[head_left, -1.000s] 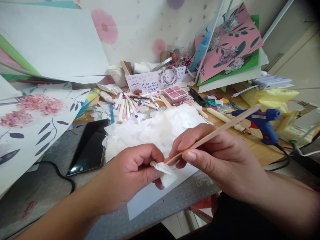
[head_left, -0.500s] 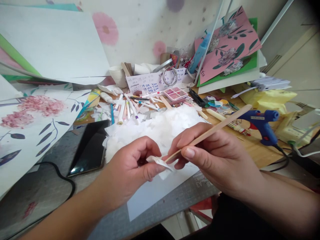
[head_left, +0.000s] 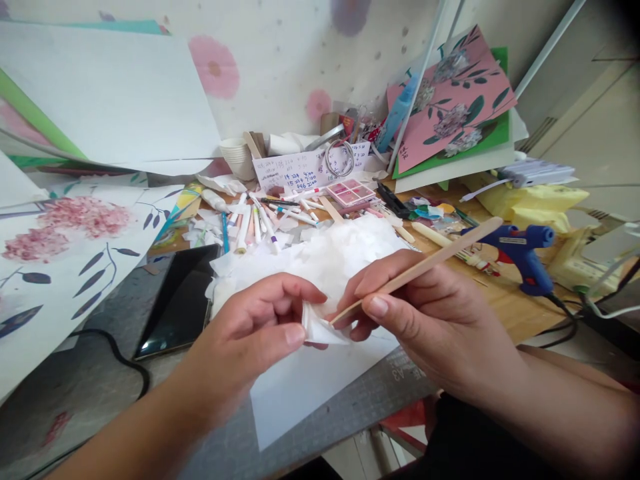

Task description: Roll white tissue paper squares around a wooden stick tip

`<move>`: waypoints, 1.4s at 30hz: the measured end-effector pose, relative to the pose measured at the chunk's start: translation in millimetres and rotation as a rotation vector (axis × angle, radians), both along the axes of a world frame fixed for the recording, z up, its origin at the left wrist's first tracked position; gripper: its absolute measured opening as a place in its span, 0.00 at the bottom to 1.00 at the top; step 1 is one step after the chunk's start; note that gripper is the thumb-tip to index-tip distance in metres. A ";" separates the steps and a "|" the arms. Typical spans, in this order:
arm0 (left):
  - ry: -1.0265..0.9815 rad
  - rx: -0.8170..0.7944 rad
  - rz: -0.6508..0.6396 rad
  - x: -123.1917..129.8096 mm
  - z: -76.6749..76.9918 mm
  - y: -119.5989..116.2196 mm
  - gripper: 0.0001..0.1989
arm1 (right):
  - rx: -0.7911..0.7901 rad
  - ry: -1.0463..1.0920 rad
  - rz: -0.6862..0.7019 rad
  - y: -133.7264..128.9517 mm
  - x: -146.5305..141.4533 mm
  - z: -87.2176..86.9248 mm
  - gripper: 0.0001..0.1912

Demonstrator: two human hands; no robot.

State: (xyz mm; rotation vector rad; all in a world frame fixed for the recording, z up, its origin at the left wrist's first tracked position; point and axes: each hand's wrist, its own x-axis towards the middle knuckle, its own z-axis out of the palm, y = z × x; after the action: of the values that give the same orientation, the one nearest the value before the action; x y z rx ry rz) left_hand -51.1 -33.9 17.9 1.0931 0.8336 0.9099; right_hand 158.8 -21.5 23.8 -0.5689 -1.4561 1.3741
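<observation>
My left hand pinches a small folded piece of white tissue paper between thumb and fingers. My right hand is closed round a flat wooden stick, which slants up to the right. The stick's lower tip touches the tissue, and the right fingertips lie close to its right end. Behind the hands is a large heap of white tissue pieces. Under them a white sheet rests on the grey cutting mat.
A black phone lies left of the heap, near a painted flower sheet. Pens and a pink palette are behind. To the right is a blue glue gun with its cable.
The left thumb has drawn back to the left, and the tissue is now folded upward, showing more of its surface. The stick stays in my right hand, its tip still at the tissue.
</observation>
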 end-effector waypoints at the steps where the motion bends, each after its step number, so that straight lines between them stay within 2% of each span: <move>1: -0.028 -0.001 -0.008 -0.5 -0.7 -0.3 0.10 | -0.006 0.010 0.003 -0.2 0.2 -0.6 0.03; 6: 0.050 -0.050 -0.001 0.7 -1.3 1.6 0.07 | -0.072 0.059 0.018 0.6 -1.3 -3.3 0.04; 12: 0.063 -0.082 -0.011 3.4 0.8 2.4 0.04 | -0.230 0.166 0.068 5.7 -1.3 -4.8 0.05; 16: 0.140 -0.063 0.011 3.9 2.1 2.5 0.04 | -0.282 0.162 0.073 5.7 -0.5 -5.1 0.05; 22: 0.275 -0.015 0.016 2.9 3.4 2.7 0.07 | -0.155 0.107 0.025 5.9 -0.7 -7.2 0.05; 25: 0.255 -0.018 0.014 1.5 1.1 2.7 0.08 | -0.109 0.088 -0.006 6.2 0.6 -7.8 0.03; 31: 0.240 -0.048 -0.010 -1.9 -1.7 2.4 0.07 | -0.064 0.081 0.023 3.7 4.0 -6.6 0.01; 38: 0.233 -0.100 -0.030 -2.4 -0.1 1.4 0.09 | 0.106 -0.056 -0.086 2.1 6.1 2.6 0.01; 42: 0.244 -0.111 -0.032 -3.0 -1.1 0.5 0.09 | 0.117 -0.041 -0.074 1.7 4.7 1.2 0.01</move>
State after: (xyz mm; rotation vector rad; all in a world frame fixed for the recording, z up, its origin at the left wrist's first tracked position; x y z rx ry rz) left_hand -54.1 -33.4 16.8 1.1308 1.0521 0.7035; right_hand 163.5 -19.7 25.0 -0.5734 -1.5226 1.2175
